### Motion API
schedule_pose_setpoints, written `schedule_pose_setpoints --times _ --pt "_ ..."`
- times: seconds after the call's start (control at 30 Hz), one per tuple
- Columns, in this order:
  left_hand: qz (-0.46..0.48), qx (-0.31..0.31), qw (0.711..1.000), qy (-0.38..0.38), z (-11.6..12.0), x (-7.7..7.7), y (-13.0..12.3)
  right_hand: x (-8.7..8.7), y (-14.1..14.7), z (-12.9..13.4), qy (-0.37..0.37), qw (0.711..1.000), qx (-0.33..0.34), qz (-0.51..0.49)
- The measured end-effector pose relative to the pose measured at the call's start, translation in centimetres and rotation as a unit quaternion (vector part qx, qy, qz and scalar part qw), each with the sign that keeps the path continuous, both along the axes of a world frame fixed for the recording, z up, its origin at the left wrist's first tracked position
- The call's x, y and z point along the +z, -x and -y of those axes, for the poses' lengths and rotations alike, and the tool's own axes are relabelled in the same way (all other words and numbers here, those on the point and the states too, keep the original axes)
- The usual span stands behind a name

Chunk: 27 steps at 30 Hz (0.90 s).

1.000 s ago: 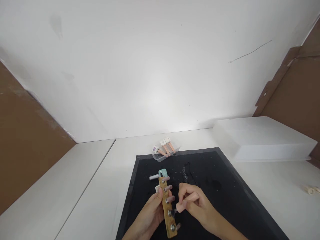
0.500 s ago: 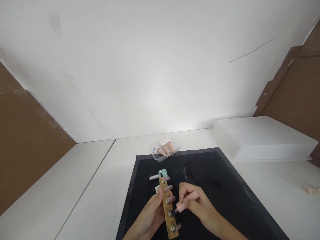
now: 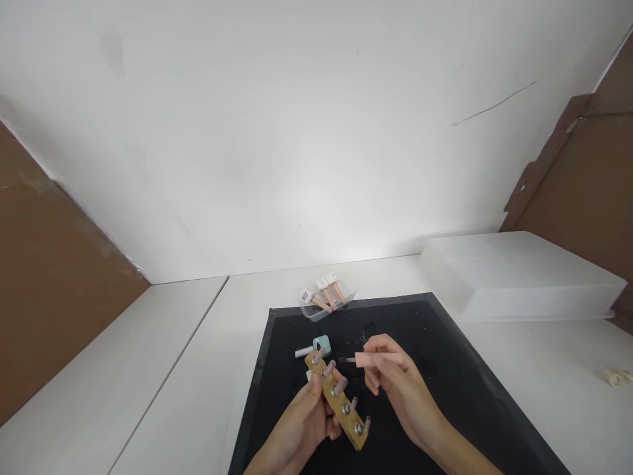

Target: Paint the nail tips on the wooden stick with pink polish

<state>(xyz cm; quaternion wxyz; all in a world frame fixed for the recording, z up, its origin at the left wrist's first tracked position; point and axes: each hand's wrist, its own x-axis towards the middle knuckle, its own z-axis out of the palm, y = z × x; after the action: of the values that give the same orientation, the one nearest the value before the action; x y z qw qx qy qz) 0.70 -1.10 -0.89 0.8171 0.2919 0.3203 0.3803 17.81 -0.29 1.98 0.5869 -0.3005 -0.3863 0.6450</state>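
In my left hand [image 3: 301, 419] is a narrow wooden nail-tip stand [image 3: 341, 408], tilted, with several pale pinkish nail tips [image 3: 339, 386] on metal knobs along it. My right hand [image 3: 398, 376] pinches a nail polish brush [image 3: 373, 359] by its long peach cap. Its dark bristles point left, just right of the stand's upper part and apart from the nail tips. Behind the stand, a teal nail polish bottle [image 3: 322, 344] with a silvery cap lies on the black mat [image 3: 425, 330]. A small white thing [image 3: 309, 375] shows partly behind my left fingers.
At the mat's back edge a clear plastic tray [image 3: 312, 316] holds several peach-capped polish bottles [image 3: 325, 290]. A white translucent bin [image 3: 529, 277] stands at the right. Small beige rings [image 3: 616, 378] lie at the far right, and a white wall [image 3: 297, 132] rises behind the table.
My right hand has lifted the brush off the lower nail tips, moving it up and away, and now holds it level. My left hand has turned the stand, its lower end swinging right.
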Motion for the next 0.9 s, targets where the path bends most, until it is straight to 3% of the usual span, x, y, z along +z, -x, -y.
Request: schedule_pose_setpoints --times 0.1,0.33,0.5,0.6,0.73,0.9 --pt "0.019 0.031 0.999 -0.019 0.1 -0.2 0.1 0.3 -0.1 -0.2 0.009 0.999 -0.025 0.019" --pt "0.068 0.027 0.996 -0.056 0.5 0.1 0.1 0.9 -0.4 -0.4 -0.024 0.999 -0.041 0.025" --pt "0.061 0.052 0.994 -0.068 0.7 0.1 0.3 0.0 -0.4 -0.3 -0.120 0.990 -0.065 0.038" --pt "0.059 0.053 0.994 -0.077 0.7 -0.1 0.3 -0.3 -0.4 -0.1 -0.164 0.983 -0.059 0.057" --pt "0.061 0.061 0.991 -0.100 0.6 -0.3 0.2 -0.4 -0.6 0.3 -0.160 0.981 -0.048 0.100" --pt "0.054 0.059 0.991 -0.108 0.7 0.6 0.1 -0.2 -0.6 0.4 -0.172 0.976 -0.012 0.133"
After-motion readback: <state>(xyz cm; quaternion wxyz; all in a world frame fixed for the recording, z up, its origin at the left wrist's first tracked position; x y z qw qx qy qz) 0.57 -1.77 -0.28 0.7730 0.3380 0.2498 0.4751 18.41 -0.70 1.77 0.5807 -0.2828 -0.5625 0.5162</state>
